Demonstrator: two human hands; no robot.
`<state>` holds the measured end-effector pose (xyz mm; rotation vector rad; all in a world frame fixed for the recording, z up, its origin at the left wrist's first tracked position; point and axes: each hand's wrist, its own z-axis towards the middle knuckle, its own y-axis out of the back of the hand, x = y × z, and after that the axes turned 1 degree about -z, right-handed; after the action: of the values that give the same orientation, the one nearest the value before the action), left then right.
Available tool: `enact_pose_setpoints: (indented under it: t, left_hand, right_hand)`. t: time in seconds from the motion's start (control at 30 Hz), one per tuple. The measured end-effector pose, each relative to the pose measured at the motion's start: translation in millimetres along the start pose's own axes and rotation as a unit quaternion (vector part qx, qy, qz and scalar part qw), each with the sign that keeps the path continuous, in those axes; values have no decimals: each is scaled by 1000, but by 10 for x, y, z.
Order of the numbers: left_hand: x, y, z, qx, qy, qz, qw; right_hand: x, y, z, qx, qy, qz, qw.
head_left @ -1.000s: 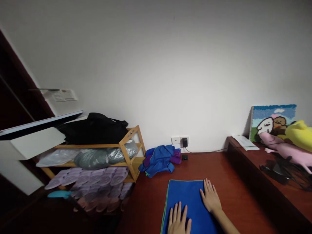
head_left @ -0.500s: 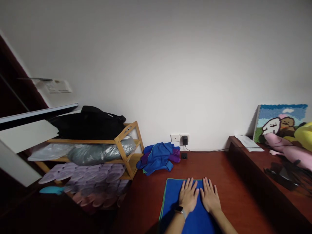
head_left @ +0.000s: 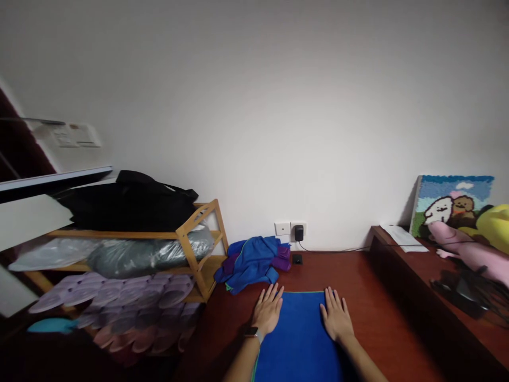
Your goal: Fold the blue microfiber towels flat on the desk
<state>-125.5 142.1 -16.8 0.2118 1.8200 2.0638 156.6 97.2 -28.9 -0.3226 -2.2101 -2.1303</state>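
A blue cloth [head_left: 299,339], trimmed in green, is laid flat on the desk [head_left: 382,313]. Its near end is left unseen.

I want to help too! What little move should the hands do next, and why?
Maybe slide both hands gently back toward the body, pressing lightly to smooth the blue cloth. I'd say so because the left hand and right hand lie flat, one at each far corner, and the cloth stretches from there toward the person.
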Motion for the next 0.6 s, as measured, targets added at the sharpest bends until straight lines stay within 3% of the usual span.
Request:
enact_pose_setpoints:
  t: [0.17,0.27,0.33,0.5,0.6]
  left_hand:
    - [32,103,53,-25,5,1,1000]
    - [-133,179,-19,-68,-7,-16,998]
    - [-427,190,-50,-75,-31,-37,996]
    - [-1505,-25,-11,-23,-108,-110,988]
    - [-1770,-195,1,0,-85,-135,987]
  right_hand:
    - [23,172,11,6,5,3,1000]
    - [10,181,-82,-22,2,14,1000]
    - [-3,147,-138,-16,-3,16,1000]
    - [-69,53,-185,18,12,-4,1000]
    - [-107,25,-177,21,40,-15,999]
